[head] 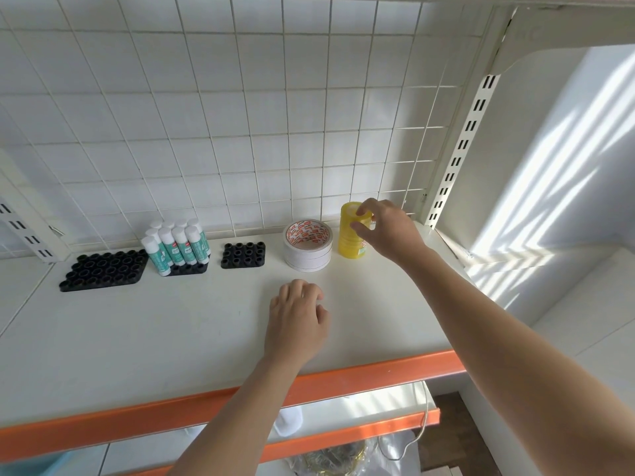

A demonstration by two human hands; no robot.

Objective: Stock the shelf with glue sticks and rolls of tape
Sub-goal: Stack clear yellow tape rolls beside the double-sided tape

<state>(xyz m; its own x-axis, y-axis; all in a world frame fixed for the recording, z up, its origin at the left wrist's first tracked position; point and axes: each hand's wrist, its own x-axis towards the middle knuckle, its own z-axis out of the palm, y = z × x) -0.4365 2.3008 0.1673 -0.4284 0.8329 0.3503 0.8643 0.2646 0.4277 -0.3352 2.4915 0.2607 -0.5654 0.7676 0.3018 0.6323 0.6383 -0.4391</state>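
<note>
Tape rolls (pixel 352 235), yellow and stacked, stand far right on the shelf (pixel 171 321), pinched by the right hand (pixel 388 231); their small label is unreadable. Beside them, white tape (pixel 308 244) shows blurred red print. Glue sticks (pixel 177 245) stand left. Left hand (pixel 295 317) rests loosely curled.

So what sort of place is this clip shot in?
Probably a stationery shop display, or a mock-up of one: a shelf with an orange front strip, a wire grid back panel, and stock set out in rows, glue sticks and stacked tape rolls.
</note>
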